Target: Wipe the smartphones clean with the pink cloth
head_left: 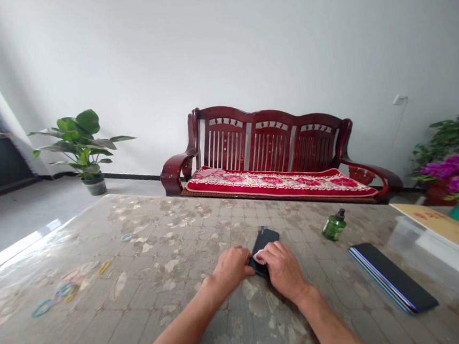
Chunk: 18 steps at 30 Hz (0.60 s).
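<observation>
A dark phone (pixel 268 237) lies on the patterned tablecloth (pixel 143 286) in front of me, its long side running away from me. My left hand (pixel 232 265) grips its left edge, with thumb and fingers closed at the near part. Over the phone's right side is my right hand (pixel 282 269), its fingers pinched on a small pale pink piece (pixel 258 256) pressed against the phone's surface. Whether that piece is cloth or something else I cannot tell. The fingers hide much of the phone's near half.
To the right stand a green spray bottle (pixel 334 226), a stack of phones (pixel 393 278) and a clear plastic box (pixel 434 266) with a tan board (pixel 447 225) on top. Colourful bands (pixel 65 291) lie at left. Beyond the table is a wooden bench (pixel 270 136).
</observation>
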Each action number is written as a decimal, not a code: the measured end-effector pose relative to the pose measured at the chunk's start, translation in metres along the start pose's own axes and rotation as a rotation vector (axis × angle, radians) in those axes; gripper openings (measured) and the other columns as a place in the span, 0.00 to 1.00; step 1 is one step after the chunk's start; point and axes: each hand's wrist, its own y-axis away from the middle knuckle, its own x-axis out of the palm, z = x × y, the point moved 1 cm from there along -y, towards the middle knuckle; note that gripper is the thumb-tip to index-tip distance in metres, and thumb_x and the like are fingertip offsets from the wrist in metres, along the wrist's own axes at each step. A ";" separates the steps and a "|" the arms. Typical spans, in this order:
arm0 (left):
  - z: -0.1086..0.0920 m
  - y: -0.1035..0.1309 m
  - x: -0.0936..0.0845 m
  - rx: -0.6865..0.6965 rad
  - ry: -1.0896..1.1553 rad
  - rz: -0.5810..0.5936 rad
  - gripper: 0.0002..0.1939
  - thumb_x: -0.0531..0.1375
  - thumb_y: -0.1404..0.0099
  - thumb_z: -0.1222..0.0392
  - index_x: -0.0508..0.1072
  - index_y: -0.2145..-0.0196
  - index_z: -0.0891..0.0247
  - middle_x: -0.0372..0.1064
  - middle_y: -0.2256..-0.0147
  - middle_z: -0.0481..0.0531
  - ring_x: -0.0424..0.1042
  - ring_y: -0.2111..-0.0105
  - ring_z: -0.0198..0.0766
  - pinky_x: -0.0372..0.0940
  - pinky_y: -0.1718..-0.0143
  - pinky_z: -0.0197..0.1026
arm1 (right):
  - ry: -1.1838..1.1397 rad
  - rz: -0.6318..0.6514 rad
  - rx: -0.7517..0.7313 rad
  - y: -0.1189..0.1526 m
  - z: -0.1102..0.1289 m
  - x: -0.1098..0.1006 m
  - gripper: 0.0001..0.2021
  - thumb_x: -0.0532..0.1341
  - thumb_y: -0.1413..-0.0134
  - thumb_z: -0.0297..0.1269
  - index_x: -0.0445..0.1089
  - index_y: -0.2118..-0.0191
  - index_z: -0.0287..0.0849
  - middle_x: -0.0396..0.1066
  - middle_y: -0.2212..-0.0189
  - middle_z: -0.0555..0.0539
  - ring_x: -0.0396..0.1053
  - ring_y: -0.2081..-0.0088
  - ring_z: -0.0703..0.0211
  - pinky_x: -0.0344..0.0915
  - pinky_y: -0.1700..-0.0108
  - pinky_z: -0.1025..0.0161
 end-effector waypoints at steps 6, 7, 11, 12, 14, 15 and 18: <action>-0.003 0.004 0.003 0.017 0.014 0.007 0.05 0.63 0.40 0.54 0.77 0.68 0.57 0.75 0.67 0.49 0.75 0.64 0.42 0.62 0.66 0.36 | 0.013 -0.031 0.057 -0.001 -0.007 0.000 0.12 0.55 0.38 0.27 0.75 0.64 0.47 0.69 0.68 0.49 0.62 0.62 0.58 0.55 0.59 0.61; -0.004 0.005 0.004 0.033 0.022 0.012 0.05 0.63 0.40 0.54 0.77 0.68 0.56 0.75 0.67 0.48 0.74 0.64 0.41 0.62 0.66 0.36 | 0.024 -0.044 0.091 -0.001 -0.010 0.000 0.12 0.55 0.39 0.26 0.75 0.63 0.48 0.70 0.67 0.48 0.62 0.62 0.57 0.56 0.58 0.61; -0.010 0.011 0.006 0.095 0.061 0.008 0.05 0.62 0.37 0.57 0.77 0.63 0.54 0.75 0.62 0.47 0.74 0.60 0.40 0.62 0.61 0.35 | 0.047 -0.053 0.145 0.002 -0.020 0.005 0.13 0.56 0.40 0.26 0.75 0.61 0.49 0.71 0.66 0.48 0.64 0.62 0.57 0.57 0.58 0.61; -0.011 0.012 0.006 0.107 0.069 -0.002 0.06 0.62 0.36 0.57 0.76 0.61 0.53 0.75 0.61 0.47 0.74 0.59 0.39 0.63 0.60 0.34 | 0.051 -0.051 0.155 0.002 -0.022 0.006 0.13 0.56 0.40 0.25 0.75 0.61 0.49 0.71 0.66 0.48 0.64 0.61 0.57 0.57 0.58 0.62; -0.014 0.015 0.006 0.132 0.076 -0.013 0.08 0.60 0.34 0.59 0.75 0.57 0.53 0.74 0.59 0.47 0.73 0.57 0.39 0.63 0.58 0.34 | 0.057 -0.053 0.202 0.003 -0.025 0.008 0.15 0.55 0.40 0.25 0.76 0.60 0.50 0.72 0.65 0.48 0.66 0.61 0.57 0.58 0.57 0.62; -0.015 0.016 0.007 0.145 0.071 -0.013 0.09 0.59 0.33 0.60 0.75 0.56 0.53 0.74 0.58 0.47 0.73 0.56 0.39 0.63 0.57 0.34 | 0.054 -0.054 0.232 0.004 -0.026 0.009 0.15 0.55 0.40 0.25 0.76 0.60 0.51 0.72 0.65 0.48 0.66 0.61 0.57 0.59 0.58 0.63; -0.018 0.017 0.009 0.189 0.034 -0.015 0.08 0.58 0.31 0.61 0.76 0.57 0.54 0.74 0.59 0.49 0.73 0.56 0.40 0.64 0.56 0.35 | 0.031 -0.055 0.299 0.003 -0.029 0.012 0.17 0.53 0.40 0.24 0.76 0.59 0.51 0.73 0.64 0.48 0.69 0.62 0.59 0.60 0.59 0.65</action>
